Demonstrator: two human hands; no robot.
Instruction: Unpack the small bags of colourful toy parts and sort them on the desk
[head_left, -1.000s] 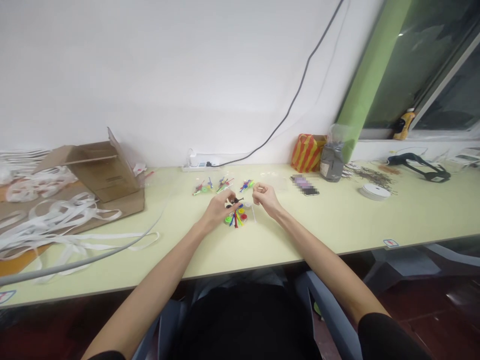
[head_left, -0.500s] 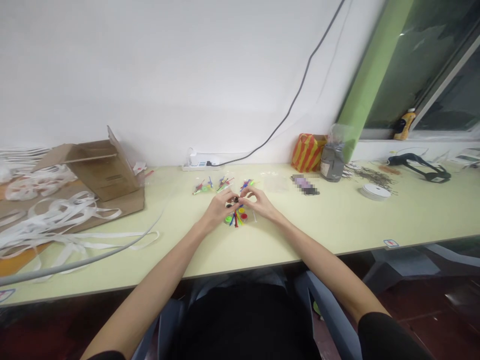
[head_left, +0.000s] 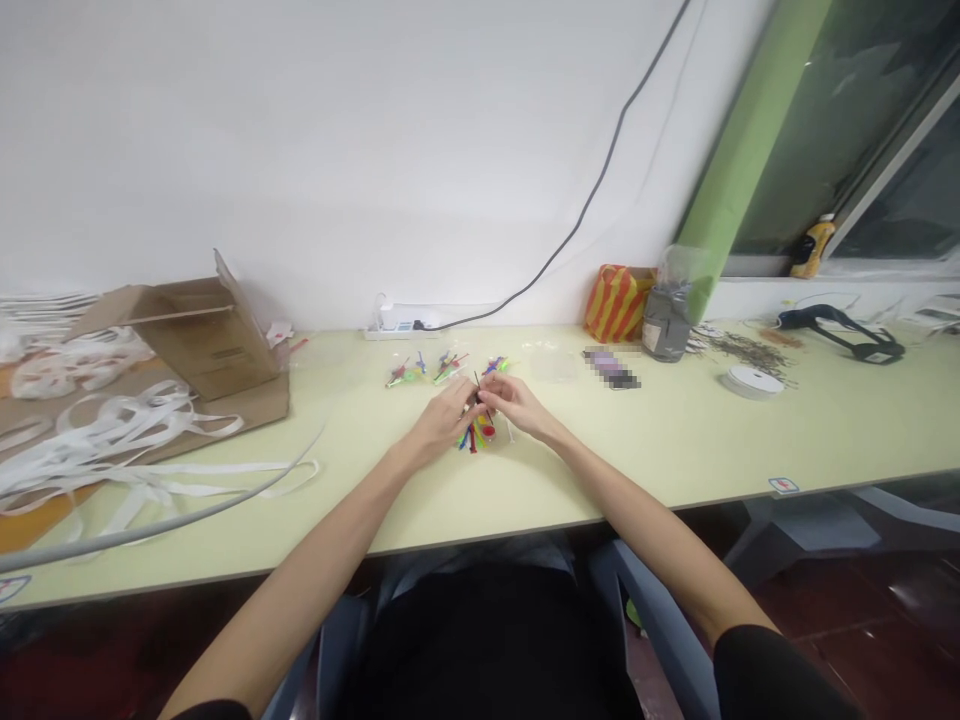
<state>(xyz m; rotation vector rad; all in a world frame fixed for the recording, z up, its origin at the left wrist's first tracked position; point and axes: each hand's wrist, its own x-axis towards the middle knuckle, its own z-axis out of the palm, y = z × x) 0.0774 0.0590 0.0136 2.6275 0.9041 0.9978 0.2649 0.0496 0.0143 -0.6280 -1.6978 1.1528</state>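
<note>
My left hand (head_left: 442, 420) and my right hand (head_left: 514, 403) meet above the table, their fingertips pinching a thin black plastic piece (head_left: 477, 388) between them. Its exact shape is mostly hidden by my fingers. Just below my hands lies a small heap of coloured plastic parts (head_left: 474, 436) in red, blue and yellow, partly covered. Farther back, several clear bags of similar coloured parts (head_left: 450, 368) lie in a row. A clear, flat plastic bag (head_left: 555, 366) lies to the right of them.
The pale yellow-green table (head_left: 660, 440) holds a cardboard box (head_left: 206, 340) and white straps (head_left: 97, 450) at left. A power strip (head_left: 397, 322), striped bag (head_left: 616, 304), grey jar (head_left: 666, 325), blurred phone (head_left: 611, 368) and white tape roll (head_left: 752, 382) stand beyond.
My hands have come together from slightly apart, and the black piece now stands up between my fingertips. The coloured parts below are more covered by my hands.
</note>
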